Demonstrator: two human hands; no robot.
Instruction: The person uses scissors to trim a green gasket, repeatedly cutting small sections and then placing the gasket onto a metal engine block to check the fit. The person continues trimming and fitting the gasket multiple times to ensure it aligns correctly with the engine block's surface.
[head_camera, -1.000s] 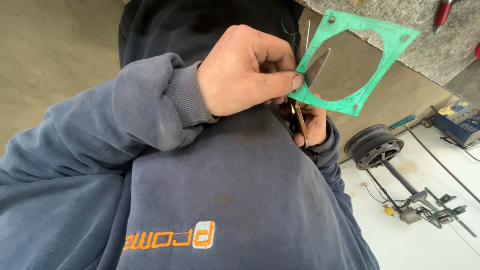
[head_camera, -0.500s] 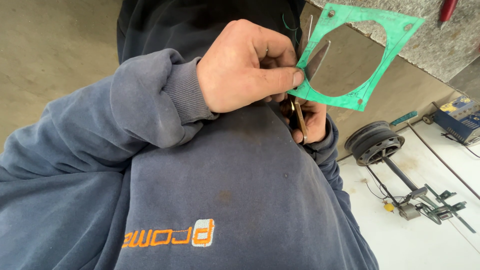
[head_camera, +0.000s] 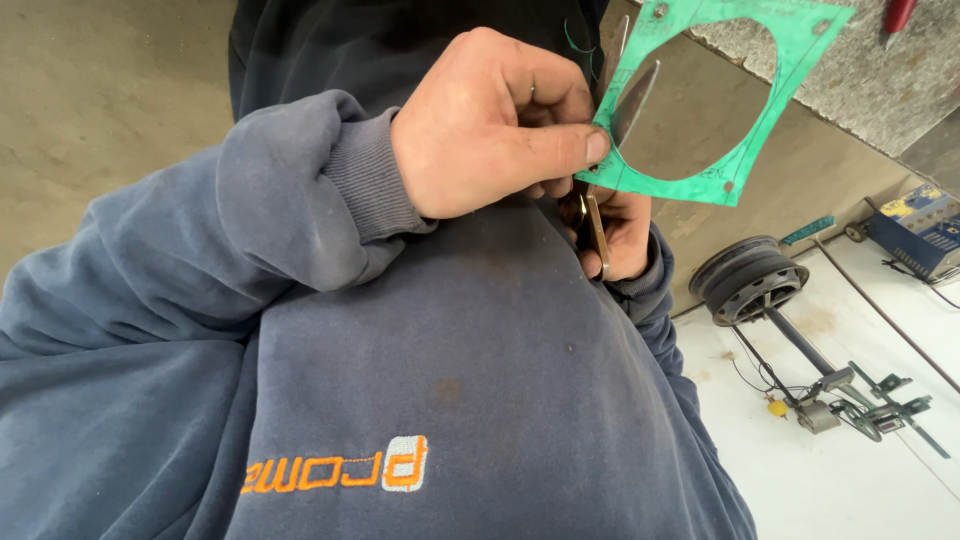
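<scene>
My left hand (head_camera: 490, 125) pinches the edge of a thin green gasket (head_camera: 790, 60) between thumb and forefinger. The gasket is a square sheet with a large round cut-out and small corner holes, held up in front of my chest. Below and behind it, my right hand (head_camera: 622, 235) grips a pair of scissors (head_camera: 625, 95) by brass-coloured handles. The grey blades point up and stand apart at the gasket's left edge, one showing through the cut-out. Most of my right hand is hidden behind the left. Both sleeves and my sweatshirt are dark blue.
A speckled stone worktop (head_camera: 850, 100) runs across the top right, with a red-handled tool (head_camera: 895, 15) on it. Down on the white floor lie a black pulley wheel (head_camera: 750, 280), a metal rod assembly (head_camera: 850, 395) and a blue box (head_camera: 920, 230).
The gasket has shifted slightly up and to the right in my left hand's pinch. The scissors stay at its left edge, and both hands hold the same grips.
</scene>
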